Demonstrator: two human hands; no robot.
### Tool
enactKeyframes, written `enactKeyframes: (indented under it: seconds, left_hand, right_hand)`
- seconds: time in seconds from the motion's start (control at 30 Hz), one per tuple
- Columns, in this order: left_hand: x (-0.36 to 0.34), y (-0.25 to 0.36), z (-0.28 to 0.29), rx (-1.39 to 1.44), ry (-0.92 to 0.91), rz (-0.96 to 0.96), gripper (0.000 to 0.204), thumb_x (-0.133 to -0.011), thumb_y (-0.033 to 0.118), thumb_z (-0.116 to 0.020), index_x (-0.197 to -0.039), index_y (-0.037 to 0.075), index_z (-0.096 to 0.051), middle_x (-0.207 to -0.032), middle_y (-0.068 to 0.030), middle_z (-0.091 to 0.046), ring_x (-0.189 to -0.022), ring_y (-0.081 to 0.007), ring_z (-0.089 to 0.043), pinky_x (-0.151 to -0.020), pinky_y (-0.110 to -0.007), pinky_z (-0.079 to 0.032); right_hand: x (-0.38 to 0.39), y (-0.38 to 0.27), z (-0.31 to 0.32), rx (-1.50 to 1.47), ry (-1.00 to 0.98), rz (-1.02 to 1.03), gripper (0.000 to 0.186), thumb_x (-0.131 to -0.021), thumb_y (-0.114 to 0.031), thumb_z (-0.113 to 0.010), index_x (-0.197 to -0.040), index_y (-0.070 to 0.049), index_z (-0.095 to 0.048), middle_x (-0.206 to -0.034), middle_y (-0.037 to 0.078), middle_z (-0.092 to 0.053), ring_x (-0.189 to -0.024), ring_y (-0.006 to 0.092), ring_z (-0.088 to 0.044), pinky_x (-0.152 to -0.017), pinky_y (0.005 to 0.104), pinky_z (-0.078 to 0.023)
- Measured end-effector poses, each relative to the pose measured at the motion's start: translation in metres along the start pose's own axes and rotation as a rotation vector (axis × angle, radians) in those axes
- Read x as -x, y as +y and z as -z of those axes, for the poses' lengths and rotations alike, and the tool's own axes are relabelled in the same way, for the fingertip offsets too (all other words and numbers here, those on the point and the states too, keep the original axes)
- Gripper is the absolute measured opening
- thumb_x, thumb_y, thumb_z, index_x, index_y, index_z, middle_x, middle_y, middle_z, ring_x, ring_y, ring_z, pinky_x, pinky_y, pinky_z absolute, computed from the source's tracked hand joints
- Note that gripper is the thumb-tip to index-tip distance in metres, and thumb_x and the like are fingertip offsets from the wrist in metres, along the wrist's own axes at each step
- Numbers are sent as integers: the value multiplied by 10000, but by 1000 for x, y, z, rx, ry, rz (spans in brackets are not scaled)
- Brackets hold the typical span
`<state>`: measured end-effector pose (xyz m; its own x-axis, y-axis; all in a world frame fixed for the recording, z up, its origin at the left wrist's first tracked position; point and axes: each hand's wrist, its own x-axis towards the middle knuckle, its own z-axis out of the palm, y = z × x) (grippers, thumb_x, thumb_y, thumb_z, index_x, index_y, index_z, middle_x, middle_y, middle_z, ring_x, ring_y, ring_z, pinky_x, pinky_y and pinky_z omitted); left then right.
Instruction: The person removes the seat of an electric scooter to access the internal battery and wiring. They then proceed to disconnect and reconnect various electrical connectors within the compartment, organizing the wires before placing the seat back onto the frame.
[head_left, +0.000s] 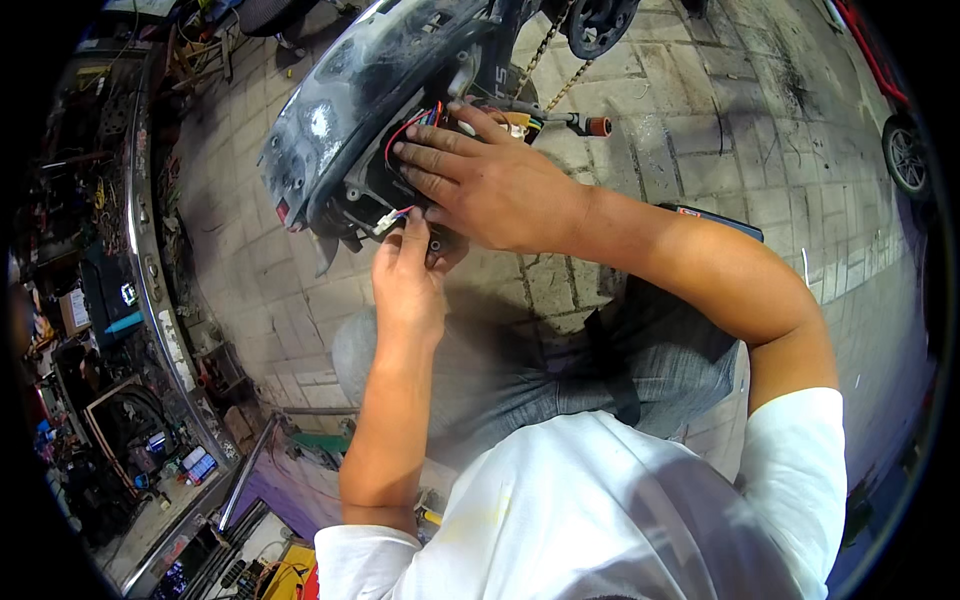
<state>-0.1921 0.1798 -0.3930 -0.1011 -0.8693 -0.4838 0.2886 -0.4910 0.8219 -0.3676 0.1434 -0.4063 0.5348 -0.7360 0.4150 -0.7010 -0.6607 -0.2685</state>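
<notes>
Honestly, with left hand (408, 258) pinching coloured wires (402, 212) by the white connector (384, 223) inside the scuffed fairing (340, 100), right hand (492, 190) spread against its inner side, I'd tug gently.

Pale paving blocks (715, 175) underfoot, a metal-edged bench (151, 275) heaped with clutter (130, 440), a spoked wheel (908, 158) over to the right

The panel (330, 110) is dusty dark grey with a glossy white patch, and its reflector (283, 213) is red. The wires (389, 150) show red and blue; the connector (386, 222) is white. The chain (546, 47) looks brassy, the cap (599, 126) orange-brown. Pale beige-grey paving (720, 190) carries a brick-like pattern of darker joints. The jeans (480, 385) are faded blue-grey, the shirt (590, 490) white with a faint yellowish stain, the tube (123, 323) bright cyan.
</notes>
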Motion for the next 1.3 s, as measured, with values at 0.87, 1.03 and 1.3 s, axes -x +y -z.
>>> enactKeyframes:
  seconds: [0.87,1.03,1.3]
  left_hand:
    - [-6,19,6,174,208,-288,185,-989,262,-668,-965,106,-572,-860,5,-637,-787,-108,-582,-726,-291,-454]
    - [-23,21,-3,204,210,-263,170,-967,174,-697,-1054,54,-613,-914,-5,-662,-751,-101,-587,-681,-264,-473]
    - [-35,25,-17,187,374,-182,264,-923,122,-718,-1137,11,-612,-1039,-47,-638,-881,-166,-632,-791,-329,-526]
  right_hand:
    - [-11,26,-2,-57,86,144,746,-700,-267,-813,-1387,-144,-550,-1465,11,-525,-1376,279,-452,-1136,509,-329]
    - [-9,26,-2,-91,80,121,765,-701,-256,-815,-1405,-153,-535,-1468,18,-523,-1376,280,-453,-1131,509,-333]
    - [-13,24,0,-77,110,153,636,-701,-249,-819,-1299,-141,-631,-1442,37,-538,-1357,286,-470,-1106,532,-347]
